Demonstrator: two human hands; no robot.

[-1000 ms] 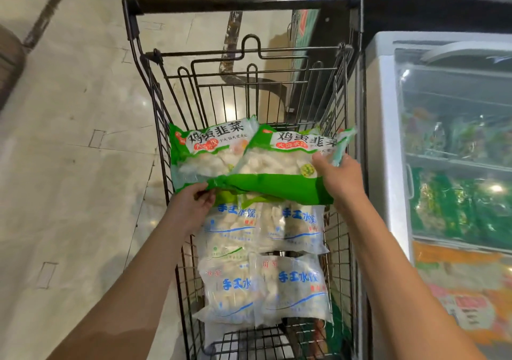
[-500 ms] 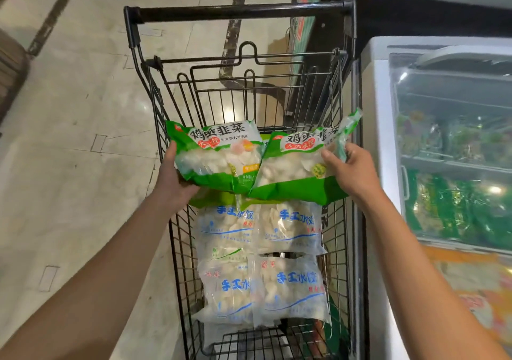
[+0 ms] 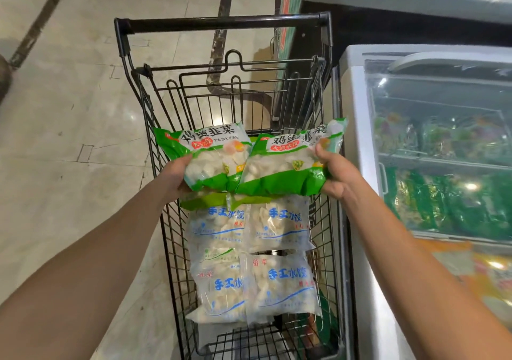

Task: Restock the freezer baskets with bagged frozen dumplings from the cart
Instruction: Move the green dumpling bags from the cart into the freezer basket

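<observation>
Above the black wire cart (image 3: 327,165), the left hand (image 3: 174,176) gripped one green dumpling bag (image 3: 205,154) and the right hand (image 3: 336,176) clasped another (image 3: 288,165); clear white bags (image 3: 277,248) lay below, the glass-lidded freezer (image 3: 357,137) just beside the cart on the right

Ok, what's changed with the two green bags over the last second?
The left hand moved from under the left green bag to a grip on its outer edge; both green bags rose off the pile. The right hand kept holding the right green bag. The white bags stayed in the cart.
</observation>
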